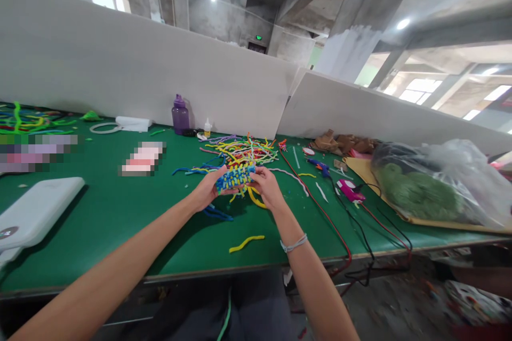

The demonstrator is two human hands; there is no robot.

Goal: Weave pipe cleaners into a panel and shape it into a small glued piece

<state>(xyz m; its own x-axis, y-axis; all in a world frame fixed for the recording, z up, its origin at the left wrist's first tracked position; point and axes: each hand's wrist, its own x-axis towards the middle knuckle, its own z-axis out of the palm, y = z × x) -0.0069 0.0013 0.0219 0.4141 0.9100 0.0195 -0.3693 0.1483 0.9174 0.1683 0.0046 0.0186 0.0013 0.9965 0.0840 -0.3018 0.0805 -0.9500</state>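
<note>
Between my two hands is a blue and yellow woven piece (236, 176), made of fuzzy strands and held above the green table. My left hand (208, 190) grips its left end, fingers underneath. My right hand (267, 185) pinches its right end. Loose yellow and blue strand ends hang below it. Just behind lies a heap of coloured fuzzy strands (256, 152). A single yellow strand (247, 243) rests on the table nearer to me.
A purple bottle (181, 116) and a small dropper bottle (207, 128) stand by the white partition (160, 64). At right lie a blue glue gun (319, 165), a pink power strip (351, 191), trailing cords and a plastic bag of green material (416, 192). A white device (40, 208) lies at left.
</note>
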